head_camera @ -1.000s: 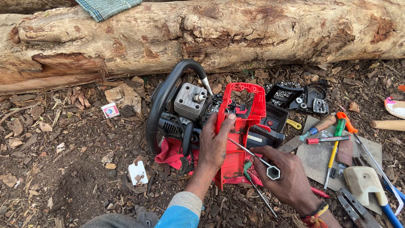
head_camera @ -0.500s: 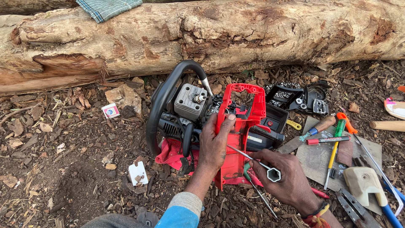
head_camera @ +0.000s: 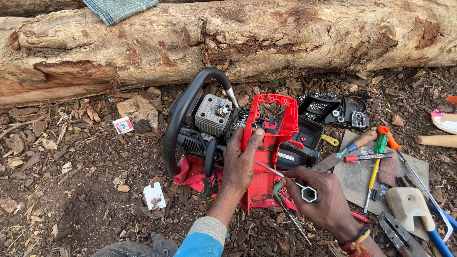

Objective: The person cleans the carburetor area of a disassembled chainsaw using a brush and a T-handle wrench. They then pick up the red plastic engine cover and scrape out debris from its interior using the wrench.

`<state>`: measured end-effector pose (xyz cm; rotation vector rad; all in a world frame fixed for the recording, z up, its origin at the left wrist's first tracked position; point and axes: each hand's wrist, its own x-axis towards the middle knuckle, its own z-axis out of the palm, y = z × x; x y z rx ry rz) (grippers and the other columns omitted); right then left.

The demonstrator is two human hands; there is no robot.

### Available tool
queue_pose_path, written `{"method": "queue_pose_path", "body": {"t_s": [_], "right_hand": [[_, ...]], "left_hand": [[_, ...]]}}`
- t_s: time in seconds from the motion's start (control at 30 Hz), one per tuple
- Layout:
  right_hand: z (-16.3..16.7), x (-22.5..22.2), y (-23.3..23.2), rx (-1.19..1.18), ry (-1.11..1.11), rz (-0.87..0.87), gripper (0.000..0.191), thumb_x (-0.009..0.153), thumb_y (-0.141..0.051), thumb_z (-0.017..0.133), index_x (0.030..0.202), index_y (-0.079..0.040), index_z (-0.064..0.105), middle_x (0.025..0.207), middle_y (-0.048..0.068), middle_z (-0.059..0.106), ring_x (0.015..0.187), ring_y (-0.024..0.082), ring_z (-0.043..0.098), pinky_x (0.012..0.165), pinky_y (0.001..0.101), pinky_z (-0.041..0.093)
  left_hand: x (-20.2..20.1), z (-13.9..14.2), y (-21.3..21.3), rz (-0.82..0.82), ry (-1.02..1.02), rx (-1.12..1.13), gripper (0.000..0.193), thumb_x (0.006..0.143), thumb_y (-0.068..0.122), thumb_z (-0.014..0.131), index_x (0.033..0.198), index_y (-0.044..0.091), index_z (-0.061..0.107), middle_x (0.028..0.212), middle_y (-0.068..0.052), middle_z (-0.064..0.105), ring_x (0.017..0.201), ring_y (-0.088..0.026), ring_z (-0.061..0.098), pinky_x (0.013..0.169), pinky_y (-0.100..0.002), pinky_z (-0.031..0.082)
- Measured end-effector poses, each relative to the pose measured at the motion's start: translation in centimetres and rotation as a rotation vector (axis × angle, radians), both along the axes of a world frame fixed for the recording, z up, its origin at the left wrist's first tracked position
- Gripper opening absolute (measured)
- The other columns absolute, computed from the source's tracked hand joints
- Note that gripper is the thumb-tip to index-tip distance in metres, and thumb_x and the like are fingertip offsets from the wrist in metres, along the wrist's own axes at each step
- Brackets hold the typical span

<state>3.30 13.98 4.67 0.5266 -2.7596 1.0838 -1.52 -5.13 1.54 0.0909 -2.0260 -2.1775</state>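
Left hand (head_camera: pixel 242 159): fingers spread flat, pressing the red chainsaw housing (head_camera: pixel 269 147) to steady it.
Right hand (head_camera: pixel 320 199): fingers closed around a socket wrench (head_camera: pixel 291 181), its shaft angled toward the housing.

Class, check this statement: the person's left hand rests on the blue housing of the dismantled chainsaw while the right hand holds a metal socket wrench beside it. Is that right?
Not quite. The head view shows the housing is red, not blue. The rest holds: the left hand rests on it, on the dismantled chainsaw, while the right hand holds the metal socket wrench beside it.
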Motion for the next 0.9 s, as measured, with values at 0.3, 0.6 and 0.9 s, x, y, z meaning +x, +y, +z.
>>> {"method": "queue_pose_path", "body": {"t_s": [0.3,0.6,0.9], "right_hand": [[-0.33,-0.05,0.24,-0.013,0.037,0.034,0.012,0.083,-0.018,0.075,0.087,-0.007,0.078,0.061,0.004,0.074,0.05,0.01,0.071,0.045,0.0288,0.051],[-0.55,-0.3,0.49,-0.011,-0.029,-0.015,0.014,0.084,-0.02,0.076,0.082,-0.006,0.077,0.056,0.003,0.074,0.046,0.01,0.07,0.043,0.0293,0.049],[-0.55,-0.21,0.34,-0.013,-0.013,-0.054,0.013,0.084,-0.018,0.074,0.084,-0.006,0.076,0.056,0.004,0.072,0.046,0.012,0.068,0.043,0.0308,0.048]], "left_hand": [[0.04,0.2,0.05,0.003,0.003,0.004,0.047,0.094,0.053,0.059,0.103,0.008,0.068,0.09,-0.005,0.068,0.093,-0.017,0.067,0.088,-0.037,0.054],[-0.02,0.16,0.09,-0.002,-0.02,-0.013,0.048,0.094,0.055,0.057,0.104,0.009,0.069,0.091,-0.006,0.067,0.095,-0.016,0.067,0.09,-0.037,0.053],[0.07,0.15,0.14,-0.004,-0.032,-0.01,0.048,0.095,0.055,0.058,0.103,0.009,0.069,0.091,-0.006,0.066,0.094,-0.016,0.066,0.089,-0.037,0.053]]}}
